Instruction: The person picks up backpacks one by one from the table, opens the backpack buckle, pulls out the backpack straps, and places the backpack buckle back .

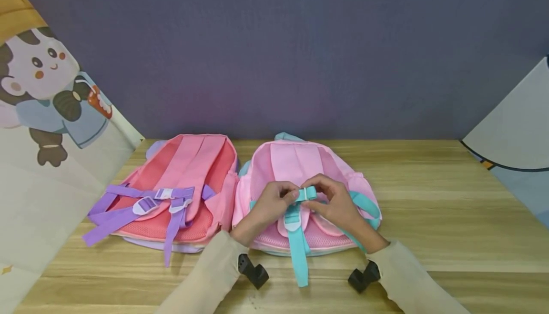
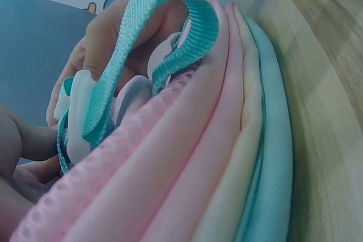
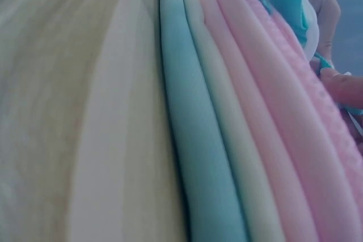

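A light pink backpack (image 1: 300,159) lies with its shoulder straps facing up. Above its lower middle, a short teal strap (image 1: 311,193) with a small white buckle (image 1: 305,194) is held between both hands. My left hand (image 1: 272,204) pinches the strap's left end with thumb and fingers. From the other side, my right hand (image 1: 336,204) pinches it at the right end. Just below them a teal adjuster strap (image 1: 299,261) hangs from a white buckle (image 1: 293,223). In the left wrist view, fingers surround a white buckle (image 2: 80,114) threaded with teal webbing. Fingers partly hide the strap ends.
To the left, touching the pink backpack, lies a coral-pink backpack (image 1: 180,161) with purple straps (image 1: 176,238) and white buckles. Both are on a wooden table (image 1: 450,218). A dark panel (image 1: 300,56) rises behind, and a cartoon-printed sheet (image 1: 64,161) hangs at the left.
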Available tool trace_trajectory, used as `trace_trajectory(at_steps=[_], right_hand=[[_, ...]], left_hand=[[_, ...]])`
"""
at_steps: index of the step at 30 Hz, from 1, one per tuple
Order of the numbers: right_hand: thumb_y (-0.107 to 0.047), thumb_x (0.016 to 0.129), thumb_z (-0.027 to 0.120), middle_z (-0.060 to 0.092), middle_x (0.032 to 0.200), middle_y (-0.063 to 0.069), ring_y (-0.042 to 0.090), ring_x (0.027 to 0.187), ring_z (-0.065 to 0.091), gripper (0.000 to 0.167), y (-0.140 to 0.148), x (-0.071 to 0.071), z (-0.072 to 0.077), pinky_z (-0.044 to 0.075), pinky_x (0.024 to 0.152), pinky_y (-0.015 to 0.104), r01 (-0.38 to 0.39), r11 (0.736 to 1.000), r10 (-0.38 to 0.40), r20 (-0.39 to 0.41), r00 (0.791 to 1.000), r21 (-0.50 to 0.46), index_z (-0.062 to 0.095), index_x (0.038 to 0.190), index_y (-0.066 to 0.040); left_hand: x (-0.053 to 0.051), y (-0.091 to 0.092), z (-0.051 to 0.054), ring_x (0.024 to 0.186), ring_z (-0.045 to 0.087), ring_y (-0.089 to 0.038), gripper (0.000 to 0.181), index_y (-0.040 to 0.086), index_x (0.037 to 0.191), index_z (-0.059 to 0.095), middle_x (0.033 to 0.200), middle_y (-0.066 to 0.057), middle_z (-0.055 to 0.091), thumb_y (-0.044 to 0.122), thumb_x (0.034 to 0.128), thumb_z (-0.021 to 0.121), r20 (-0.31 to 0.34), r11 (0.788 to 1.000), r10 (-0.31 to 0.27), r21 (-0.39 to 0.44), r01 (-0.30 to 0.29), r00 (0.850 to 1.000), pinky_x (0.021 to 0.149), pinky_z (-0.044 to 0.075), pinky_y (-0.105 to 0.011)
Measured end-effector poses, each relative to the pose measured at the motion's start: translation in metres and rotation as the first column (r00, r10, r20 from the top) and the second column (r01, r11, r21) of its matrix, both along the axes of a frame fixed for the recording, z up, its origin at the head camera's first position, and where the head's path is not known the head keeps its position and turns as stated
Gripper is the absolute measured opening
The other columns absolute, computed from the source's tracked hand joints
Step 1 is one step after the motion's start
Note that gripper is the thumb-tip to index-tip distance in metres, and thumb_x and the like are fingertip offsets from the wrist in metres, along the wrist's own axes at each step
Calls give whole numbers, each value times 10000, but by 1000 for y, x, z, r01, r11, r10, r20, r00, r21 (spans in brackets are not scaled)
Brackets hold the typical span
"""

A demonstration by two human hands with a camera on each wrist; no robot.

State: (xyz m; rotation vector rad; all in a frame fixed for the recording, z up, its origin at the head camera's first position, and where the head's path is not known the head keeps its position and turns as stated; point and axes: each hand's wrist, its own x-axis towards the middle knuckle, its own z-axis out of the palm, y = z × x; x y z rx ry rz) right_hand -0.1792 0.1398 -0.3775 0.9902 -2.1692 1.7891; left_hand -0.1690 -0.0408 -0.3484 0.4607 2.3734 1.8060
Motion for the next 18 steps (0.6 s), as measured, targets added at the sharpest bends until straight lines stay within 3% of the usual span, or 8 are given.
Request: trace_trajectory(at_steps=[5, 12, 18], right_hand=[[91, 787, 692, 631, 948, -29, 58, 891, 584, 247, 0, -1, -1, 459, 839, 228, -11, 1000, 11, 7, 1000, -6, 616, 1013, 28], [90, 776, 705, 640, 958, -35, 60, 921, 573, 257, 0, -1, -1, 458, 848, 222, -12, 1000, 12, -13, 1000, -8, 637, 1017, 29], [80, 771, 716, 638, 965, -44, 54, 924, 566, 261, 0, 0, -2, 454, 837, 222, 15, 1000, -15, -7, 1000, 8, 649, 1015, 17]], left_hand=[[0, 0, 0, 756, 494, -72, 188, -99, 975, 659, 874, -134, 629, 9, 944, 508, 31, 1000, 3, 18, -4, 1000, 714, 430, -220], [-1, 0, -4, 739, 493, -64, 182, -108, 959, 658, 848, -136, 625, 4, 938, 515, -26, 1000, -9, 10, 9, 1000, 688, 431, -202], [-2, 1, -5, 734, 491, -51, 173, -106, 951, 660, 852, -152, 628, 6, 930, 529, -27, 1000, -7, 14, 7, 1000, 688, 426, -189]])
